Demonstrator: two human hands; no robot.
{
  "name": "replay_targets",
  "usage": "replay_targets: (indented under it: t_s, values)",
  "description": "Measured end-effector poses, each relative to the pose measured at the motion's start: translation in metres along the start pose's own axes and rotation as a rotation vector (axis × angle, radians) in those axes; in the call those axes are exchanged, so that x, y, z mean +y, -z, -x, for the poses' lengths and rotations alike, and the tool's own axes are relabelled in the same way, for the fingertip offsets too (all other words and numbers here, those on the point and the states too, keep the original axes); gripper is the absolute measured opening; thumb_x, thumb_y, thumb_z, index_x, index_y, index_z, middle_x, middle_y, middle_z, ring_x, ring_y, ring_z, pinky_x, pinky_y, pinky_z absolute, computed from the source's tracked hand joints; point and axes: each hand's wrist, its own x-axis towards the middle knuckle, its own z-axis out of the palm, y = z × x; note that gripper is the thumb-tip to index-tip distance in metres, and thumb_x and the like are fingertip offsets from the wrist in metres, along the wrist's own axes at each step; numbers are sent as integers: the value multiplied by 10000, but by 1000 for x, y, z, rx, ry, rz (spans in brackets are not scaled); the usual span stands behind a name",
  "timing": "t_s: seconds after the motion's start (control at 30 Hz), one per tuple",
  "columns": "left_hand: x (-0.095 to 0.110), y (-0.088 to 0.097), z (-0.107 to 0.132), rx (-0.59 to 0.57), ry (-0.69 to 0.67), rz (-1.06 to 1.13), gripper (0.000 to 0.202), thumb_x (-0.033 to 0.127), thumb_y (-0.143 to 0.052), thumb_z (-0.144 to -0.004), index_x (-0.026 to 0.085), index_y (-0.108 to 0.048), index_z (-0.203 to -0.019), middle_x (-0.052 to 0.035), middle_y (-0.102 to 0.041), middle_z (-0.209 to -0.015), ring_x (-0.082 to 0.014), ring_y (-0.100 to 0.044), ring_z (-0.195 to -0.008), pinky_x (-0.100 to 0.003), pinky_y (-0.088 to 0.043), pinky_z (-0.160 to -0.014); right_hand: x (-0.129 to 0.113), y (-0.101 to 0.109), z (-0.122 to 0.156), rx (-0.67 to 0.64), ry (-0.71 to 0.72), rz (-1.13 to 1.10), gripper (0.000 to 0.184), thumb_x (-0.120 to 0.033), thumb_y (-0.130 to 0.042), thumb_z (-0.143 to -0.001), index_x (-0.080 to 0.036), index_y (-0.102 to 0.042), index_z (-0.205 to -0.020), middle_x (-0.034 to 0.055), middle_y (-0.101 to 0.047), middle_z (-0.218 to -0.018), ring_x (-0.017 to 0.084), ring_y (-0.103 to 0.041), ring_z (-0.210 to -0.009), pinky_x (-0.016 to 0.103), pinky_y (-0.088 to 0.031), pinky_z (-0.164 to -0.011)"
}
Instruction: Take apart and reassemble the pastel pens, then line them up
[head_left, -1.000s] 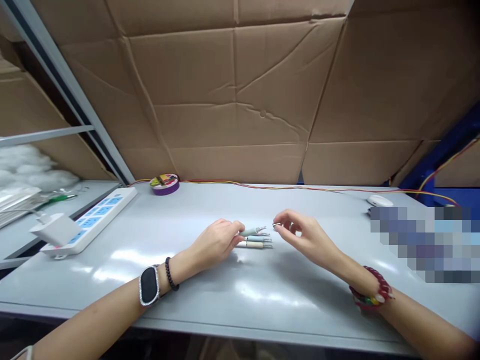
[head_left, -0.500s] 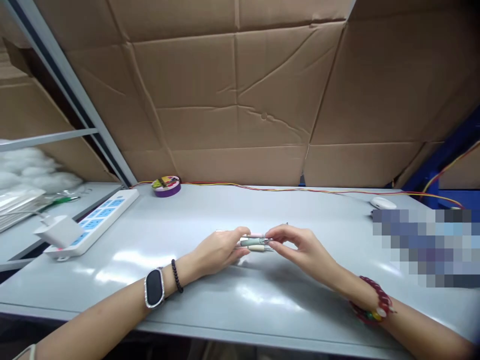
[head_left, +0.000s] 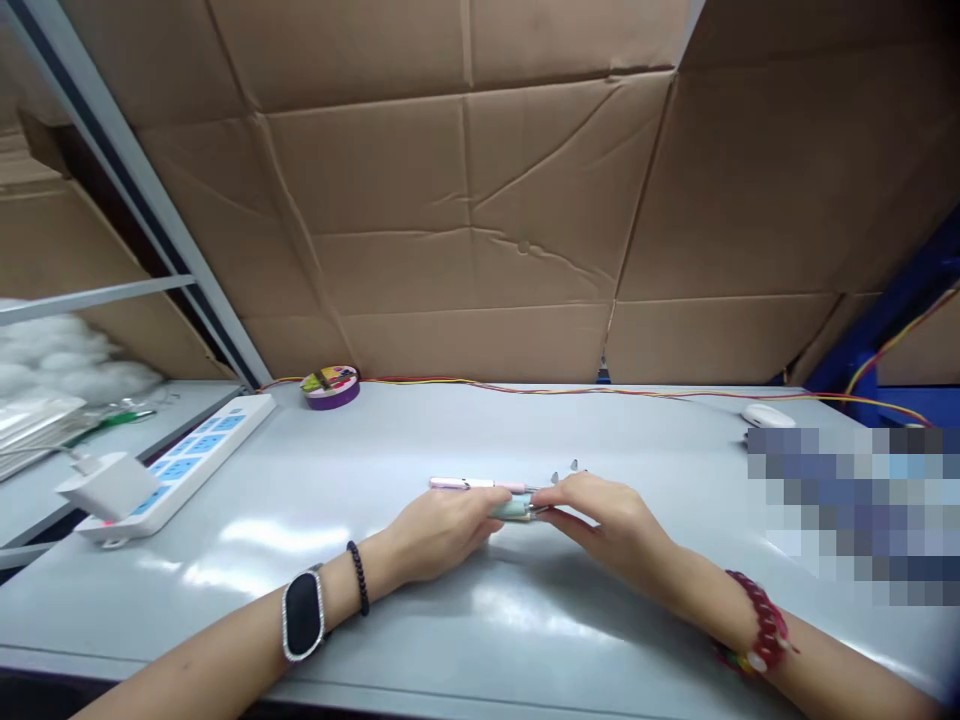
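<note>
My left hand [head_left: 448,527] is closed, thumb and fingers around the barrel of a pale green pen [head_left: 513,509]. At that pen's metal tip end, my right hand [head_left: 600,510] has its thumb and index finger pinched together. A pink and white pen [head_left: 459,483] lies just behind my left fingers, pointing right; its middle is partly covered by them. Two small greyish pieces [head_left: 555,478] show on the table just beyond my right index finger. My fingers hide much of the green pen and anything beneath it.
Around my hands is a glossy grey table [head_left: 390,640]. To the left is a power strip [head_left: 195,460] with a white plug adapter [head_left: 116,487]. A purple round tin [head_left: 331,388] and thin cables [head_left: 660,394] lie at the back. A white mouse [head_left: 767,416] sits at the right.
The pink pen now shows more behind my left hand, and the cream pen that lay beside the green one is mostly out of sight. Both hands have shifted slightly lower in view.
</note>
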Motion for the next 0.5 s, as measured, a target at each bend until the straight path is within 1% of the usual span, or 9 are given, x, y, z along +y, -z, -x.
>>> replay_targets:
  t_s: [0.13, 0.27, 0.4, 0.5]
  values:
    - [-3, -3, 2, 18, 6, -6, 228, 209, -352, -898, 208, -436, -1109, -27, -631, -893, -177, -599, -768, -278, -456, -686, 3, 0, 1, -7, 33, 28, 148, -238, -436, -891, -208, -570, -945, 26, -651, -737, 143, -591, -653, 278, -471, -613]
    - [-7, -7, 2, 41, -40, -37, 175, 218, -335, -903, 184, -451, -1030, -42, -624, -880, -168, -590, -699, -262, -452, -616, 3, -1, 3, -69, -17, 46, 171, -282, -416, -902, -200, -565, -895, 22, -614, -704, 132, -540, -623, 264, -438, -594]
    - [-7, -8, 2, 72, -129, -132, 173, 217, -293, -919, 178, -456, -962, -33, -603, -813, -152, -570, -667, -237, -429, -578, 2, -1, 3, -150, -69, 86, 284, -300, -361, -919, -184, -547, -738, 17, -555, -625, 126, -476, -570, 254, -388, -556]
    - [-7, -7, 2, 58, -149, -176, 186, 232, -293, -926, 178, -468, -952, -33, -589, -804, -141, -551, -644, -231, -421, -570, 1, -2, 2, -233, -126, 98, 371, -308, -302, -932, -189, -509, -648, 6, -516, -574, 125, -443, -530, 251, -357, -532]
